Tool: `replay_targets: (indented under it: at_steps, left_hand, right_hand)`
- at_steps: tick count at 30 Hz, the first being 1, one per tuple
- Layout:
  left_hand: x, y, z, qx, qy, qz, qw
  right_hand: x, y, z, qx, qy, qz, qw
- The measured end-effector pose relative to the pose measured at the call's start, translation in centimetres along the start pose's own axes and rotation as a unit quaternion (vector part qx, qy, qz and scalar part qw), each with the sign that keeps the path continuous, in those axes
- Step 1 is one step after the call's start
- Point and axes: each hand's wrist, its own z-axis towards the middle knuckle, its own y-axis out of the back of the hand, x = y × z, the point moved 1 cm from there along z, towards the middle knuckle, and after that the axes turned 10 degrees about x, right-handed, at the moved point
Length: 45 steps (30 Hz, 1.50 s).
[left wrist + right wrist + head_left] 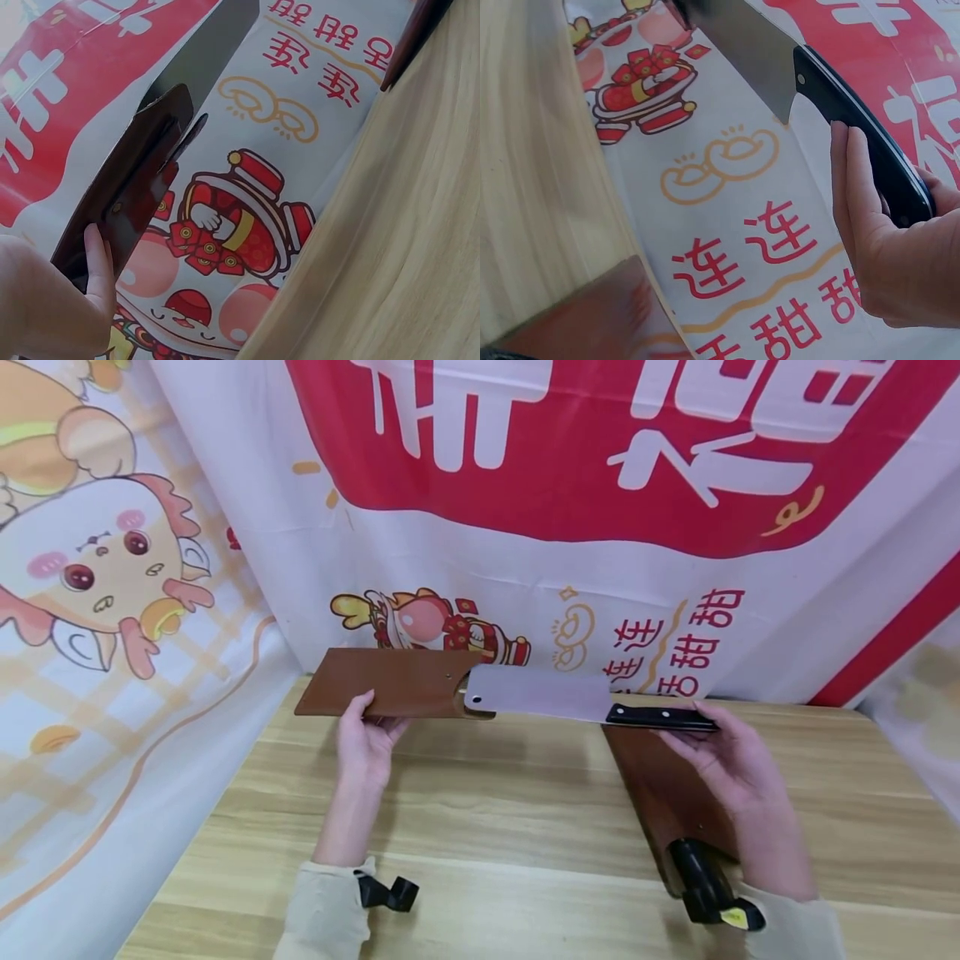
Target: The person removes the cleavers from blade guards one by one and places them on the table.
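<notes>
A cleaver [540, 692] is held level above the table, its broad blade pointing left. My right hand [738, 760] grips its black handle [866, 142] near the butt end. On the left, my left hand [366, 743] holds a flat brown knife sheath [397, 681], thumb on the near face and fingers underneath. The blade's front end, with a small round hole, is right at the notched mouth of the sheath. In the left wrist view the blade [199, 64] overlaps the sheath's open end.
Under my right forearm a second brown sheath [660, 785] lies on the wooden table [465, 860], partly hidden by the arm and the black wrist camera. A white cloth backdrop [480, 560] with red print hangs at the table's back edge. Another printed cloth [112, 718] hangs on the left.
</notes>
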Motion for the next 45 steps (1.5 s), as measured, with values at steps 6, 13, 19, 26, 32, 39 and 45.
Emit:
replay_targets:
  at_steps: [6,13,19,26,32,39,45]
  left_hand:
    - [-0.5,0.2,-0.1,-0.006,0.002,0.006,1.0]
    - [-0.8,0.3,-0.2,-0.009,0.007,0.025,0.9996]
    - [-0.7,0.5,-0.2,-0.004,0.029,0.06,0.9978]
    - [-0.4,0.5,-0.1,0.019,0.049,0.074,0.9958]
    - [-0.1,0.2,0.2,0.071,0.07,0.08,0.9917]
    - [0.0,0.0,0.2,0.107,0.087,0.133,0.9815]
    - [0.2,-0.2,0.1,0.097,0.088,0.189,0.9731]
  right_hand:
    - [0.5,-0.1,-0.4,-0.003,0.001,0.022,1.0]
    - [0.8,-0.2,-0.6,0.02,0.009,0.057,0.998]
    - [0.9,-0.5,-0.6,0.041,-0.009,0.071,0.997]
    - [0.7,-1.5,-0.6,0.128,-0.078,-0.034,0.988]
    - [0.0,-2.2,-0.2,0.202,-0.137,-0.105,0.964]
    - [-1.2,-2.1,0.2,0.244,-0.158,-0.175,0.941]
    - [-2.6,-1.7,0.7,0.255,-0.146,-0.234,0.927]
